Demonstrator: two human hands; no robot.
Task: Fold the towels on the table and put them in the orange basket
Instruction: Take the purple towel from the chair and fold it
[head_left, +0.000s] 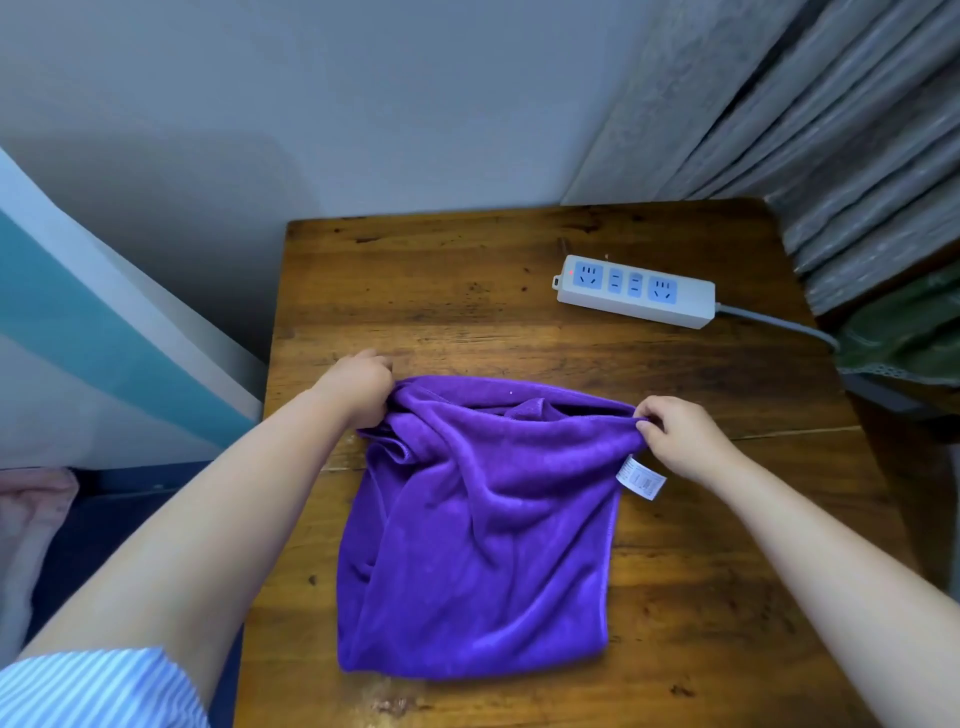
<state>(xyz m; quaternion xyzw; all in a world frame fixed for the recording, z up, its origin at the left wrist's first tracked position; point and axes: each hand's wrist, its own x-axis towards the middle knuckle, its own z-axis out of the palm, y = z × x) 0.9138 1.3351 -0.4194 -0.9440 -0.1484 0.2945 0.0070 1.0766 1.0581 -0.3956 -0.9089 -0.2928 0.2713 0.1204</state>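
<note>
A purple towel (483, 535) lies doubled over on the wooden table (467, 291), wrinkled, with its near edge close to the table's front. My left hand (358, 387) pinches the towel's far left corner. The far right corner is pinched by my right hand (680, 436), just above a white care label (640, 478). Both corners are lifted slightly off the wood. No orange basket is in view.
A white power strip (634, 291) with a grey cable lies at the table's back right. Grey curtains (831, 130) hang at the right, with green cloth (904, 332) below them. A wall stands behind the table; a blue and white surface lies left.
</note>
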